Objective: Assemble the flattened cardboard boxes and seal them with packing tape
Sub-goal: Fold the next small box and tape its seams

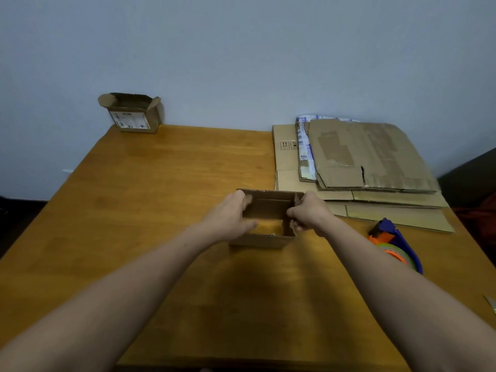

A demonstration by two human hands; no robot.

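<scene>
A small brown cardboard box (268, 208) stands opened up in the middle of the wooden table (166, 183), its top open toward me. My left hand (230, 218) grips its left wall, thumb on the near side. My right hand (308, 213) pinches the right wall with curled fingers. A stack of flattened cardboard boxes (365, 162) lies at the table's back right. A blue and orange tape dispenser (394, 242) with a roll of clear tape sits to the right of my right forearm.
Another small assembled box (132, 114) with open flaps stands at the table's far left corner against the pale wall. A pale pointed object (491, 303) shows at the right edge. Dark floor lies beyond both table sides.
</scene>
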